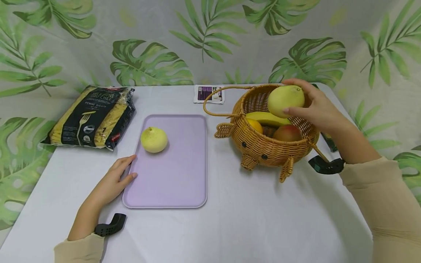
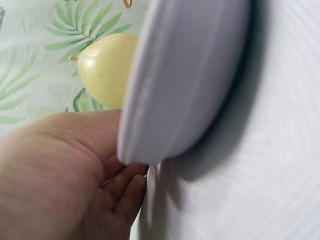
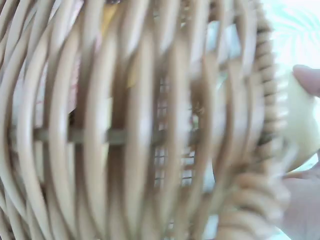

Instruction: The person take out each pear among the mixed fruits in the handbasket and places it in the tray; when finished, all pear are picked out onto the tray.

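My right hand (image 1: 317, 106) grips a pale yellow pear (image 1: 285, 100) over the mouth of a pig-shaped wicker basket (image 1: 263, 146). Inside the basket lie a banana (image 1: 268, 118), a reddish mango (image 1: 287, 133) and an orange-yellow fruit (image 1: 254, 126). A second yellow pear (image 1: 154, 140) sits on the lilac tray (image 1: 174, 171), towards its back left. At the tray's left edge, my left hand (image 1: 113, 180) holds the rim, thumb over it and the other fingers at its outer side in the left wrist view. Blurred wickerwork (image 3: 140, 120) fills most of the right wrist view.
A bag of penne pasta (image 1: 90, 117) lies at the back left. Behind the tray is a small white and purple packet (image 1: 209, 94). The basket's handle (image 1: 210, 106) leans out to the left, and a dark green package (image 1: 330, 142) is partly hidden behind the basket.
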{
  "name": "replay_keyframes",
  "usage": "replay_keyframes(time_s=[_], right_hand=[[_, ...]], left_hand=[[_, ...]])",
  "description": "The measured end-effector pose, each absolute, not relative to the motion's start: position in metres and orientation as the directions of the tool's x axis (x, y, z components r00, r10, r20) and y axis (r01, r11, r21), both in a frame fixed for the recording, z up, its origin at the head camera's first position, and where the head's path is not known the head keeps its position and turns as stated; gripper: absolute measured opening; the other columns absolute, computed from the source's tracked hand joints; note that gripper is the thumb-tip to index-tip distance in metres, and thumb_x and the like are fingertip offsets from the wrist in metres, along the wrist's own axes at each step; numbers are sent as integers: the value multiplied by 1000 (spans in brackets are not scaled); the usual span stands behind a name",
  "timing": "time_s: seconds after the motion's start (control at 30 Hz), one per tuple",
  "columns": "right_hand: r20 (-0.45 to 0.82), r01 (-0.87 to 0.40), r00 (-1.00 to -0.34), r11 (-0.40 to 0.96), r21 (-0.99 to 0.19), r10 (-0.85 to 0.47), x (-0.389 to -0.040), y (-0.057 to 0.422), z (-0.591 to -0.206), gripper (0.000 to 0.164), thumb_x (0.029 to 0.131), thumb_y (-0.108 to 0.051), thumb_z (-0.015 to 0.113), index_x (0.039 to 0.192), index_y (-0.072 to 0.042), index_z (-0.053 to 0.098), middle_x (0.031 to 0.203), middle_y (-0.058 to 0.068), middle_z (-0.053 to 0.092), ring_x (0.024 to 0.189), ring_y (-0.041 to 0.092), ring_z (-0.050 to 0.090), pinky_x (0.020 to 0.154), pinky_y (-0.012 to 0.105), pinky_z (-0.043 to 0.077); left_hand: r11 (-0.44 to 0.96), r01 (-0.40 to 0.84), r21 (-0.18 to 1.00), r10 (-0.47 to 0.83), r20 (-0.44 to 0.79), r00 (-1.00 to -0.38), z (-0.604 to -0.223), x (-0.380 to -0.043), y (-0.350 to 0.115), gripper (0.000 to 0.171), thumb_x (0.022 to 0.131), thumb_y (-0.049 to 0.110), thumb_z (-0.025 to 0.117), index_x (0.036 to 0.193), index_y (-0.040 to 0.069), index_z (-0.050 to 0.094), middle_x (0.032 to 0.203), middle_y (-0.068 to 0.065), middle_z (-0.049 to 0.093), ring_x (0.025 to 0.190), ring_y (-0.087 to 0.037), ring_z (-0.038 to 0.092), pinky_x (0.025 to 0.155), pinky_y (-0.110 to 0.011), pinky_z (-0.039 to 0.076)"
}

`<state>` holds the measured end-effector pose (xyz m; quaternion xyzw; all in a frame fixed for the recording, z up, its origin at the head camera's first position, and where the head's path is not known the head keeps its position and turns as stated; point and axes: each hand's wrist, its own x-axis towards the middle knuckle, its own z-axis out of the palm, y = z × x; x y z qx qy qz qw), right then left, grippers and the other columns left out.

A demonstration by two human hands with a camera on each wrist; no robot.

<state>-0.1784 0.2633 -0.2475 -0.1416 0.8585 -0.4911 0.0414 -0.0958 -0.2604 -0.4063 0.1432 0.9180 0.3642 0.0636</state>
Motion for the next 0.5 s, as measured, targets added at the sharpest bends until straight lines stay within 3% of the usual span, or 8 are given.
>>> replay_keyframes(time_s=[0.13, 0.33, 0.5], right_hand=[[179, -281, -934, 329, -902, -308, -164, 258, -241, 68, 83, 5, 59, 139, -24, 33, 128, 11, 32, 95, 22, 49, 70, 18, 49], [332, -351, -880, -6, -936, -339, -133, 230, -239, 68, 75, 22, 53, 132, -10, 32, 128, 17, 26, 98, 27, 47, 72, 24, 51], [358, -369, -859, -44, -929, -366, -111, 195, -244, 68, 73, 19, 59, 129, -10, 34, 128, 18, 29, 103, 32, 43, 76, 29, 50]], left_hand=[[694, 209, 689, 307, -21, -951, -406, -96, -260, 59, 92, 25, 53, 141, 4, 27, 135, -23, 29, 126, -42, 23, 97, -59, 20], [692, 212, 690, 309, -17, -951, -407, -96, -261, 58, 92, 24, 53, 141, 5, 27, 135, -22, 29, 126, -42, 23, 97, -59, 20], [691, 222, 688, 312, -6, -950, -409, -97, -262, 58, 92, 24, 53, 140, 5, 27, 135, -22, 29, 126, -42, 23, 97, -59, 20]])
